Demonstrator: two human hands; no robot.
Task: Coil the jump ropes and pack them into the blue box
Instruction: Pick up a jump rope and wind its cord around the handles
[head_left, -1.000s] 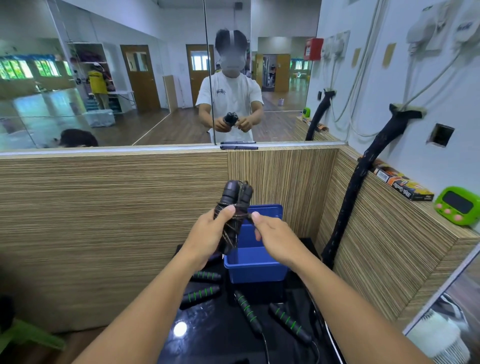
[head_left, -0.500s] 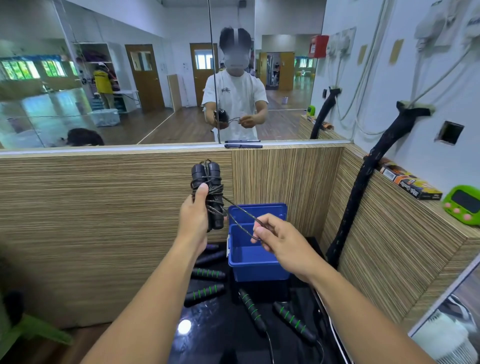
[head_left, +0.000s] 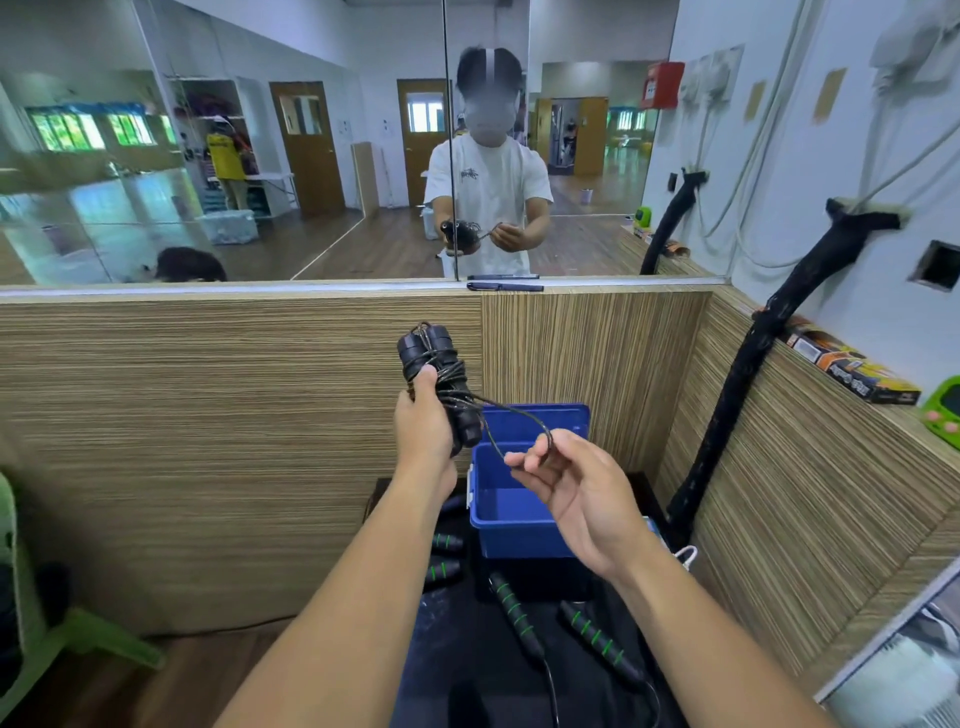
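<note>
I have the left hand (head_left: 422, 423) wrapped tight round the coiled rope (head_left: 434, 358), held upright, while the right hand (head_left: 576, 488) pinches its loose cord (head_left: 548, 439) in its fingertips, both above the open blue box (head_left: 519, 535), spare ropes (head_left: 511, 608) lying just before it.

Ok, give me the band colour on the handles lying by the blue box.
Green, on black handles; the head view shows it.
</note>
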